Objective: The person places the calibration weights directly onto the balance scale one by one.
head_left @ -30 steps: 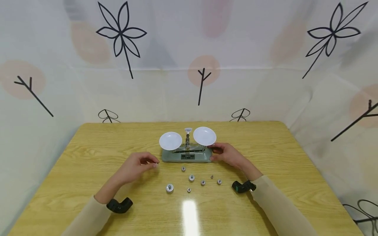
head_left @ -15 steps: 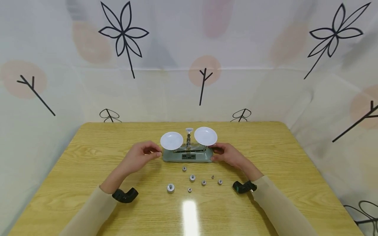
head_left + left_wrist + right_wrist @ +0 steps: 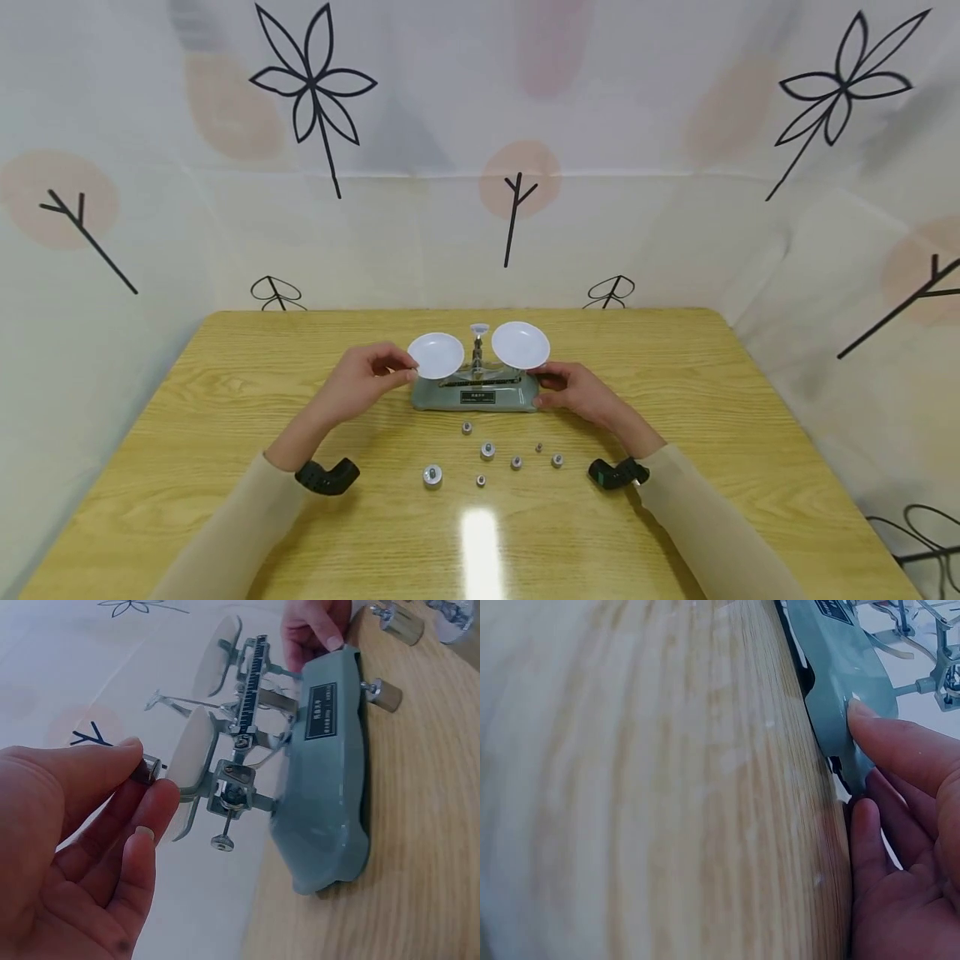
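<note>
A balance scale [image 3: 435, 399] with a grey-green base stands on the table. Its left pan [image 3: 438, 355] and right pan [image 3: 521, 345] are white, and the right one sits higher. My left hand [image 3: 363, 385] pinches a small metal weight [image 3: 148, 770] between thumb and fingers, right beside the left pan's rim. In the left wrist view the weight lies sideways, its knob toward the pan. My right hand [image 3: 581, 397] holds the right end of the scale's base, with the thumb [image 3: 889, 742] on the front face and the other fingers partly hidden behind it.
Several knobbed metal weights stand on the wooden table [image 3: 262, 367] before the scale, the largest weight [image 3: 432, 477] toward the front left and another weight [image 3: 487, 451] near the middle. A patterned cloth [image 3: 420, 242] hangs behind the table's far edge.
My left hand has moved up and away from me with the weight, from the table in front of the scale's left end to the left pan's rim. The right hand stays on the base.
</note>
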The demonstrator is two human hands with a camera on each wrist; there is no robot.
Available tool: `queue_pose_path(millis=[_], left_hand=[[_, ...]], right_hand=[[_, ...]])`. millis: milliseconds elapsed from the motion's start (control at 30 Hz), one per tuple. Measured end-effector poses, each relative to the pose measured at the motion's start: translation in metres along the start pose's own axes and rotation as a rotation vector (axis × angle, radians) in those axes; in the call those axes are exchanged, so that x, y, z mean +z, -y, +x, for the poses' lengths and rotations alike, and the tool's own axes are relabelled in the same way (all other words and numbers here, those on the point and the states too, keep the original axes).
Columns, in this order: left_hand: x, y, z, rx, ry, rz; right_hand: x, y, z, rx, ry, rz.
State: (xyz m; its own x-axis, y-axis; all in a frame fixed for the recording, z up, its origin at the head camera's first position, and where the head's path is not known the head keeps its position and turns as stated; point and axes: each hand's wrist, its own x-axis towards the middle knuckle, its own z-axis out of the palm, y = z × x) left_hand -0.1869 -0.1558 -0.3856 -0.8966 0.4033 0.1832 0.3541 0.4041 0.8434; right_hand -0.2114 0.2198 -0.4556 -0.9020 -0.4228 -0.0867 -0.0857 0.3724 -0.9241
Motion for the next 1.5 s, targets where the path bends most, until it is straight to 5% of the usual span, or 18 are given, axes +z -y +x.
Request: queue_pose_path(millis=[600, 1500], left_hand=[[-0.015, -0.012, 0.018, 0.031, -0.024, -0.020], [-0.015, -0.019, 0.069, 0.055, 0.150, 0.163]], right_hand=[[0.000, -0.002, 0.000, 0.012, 0.003, 0.008], [0.001, -0.003, -0.001, 0.020, -0.008, -0.026]])
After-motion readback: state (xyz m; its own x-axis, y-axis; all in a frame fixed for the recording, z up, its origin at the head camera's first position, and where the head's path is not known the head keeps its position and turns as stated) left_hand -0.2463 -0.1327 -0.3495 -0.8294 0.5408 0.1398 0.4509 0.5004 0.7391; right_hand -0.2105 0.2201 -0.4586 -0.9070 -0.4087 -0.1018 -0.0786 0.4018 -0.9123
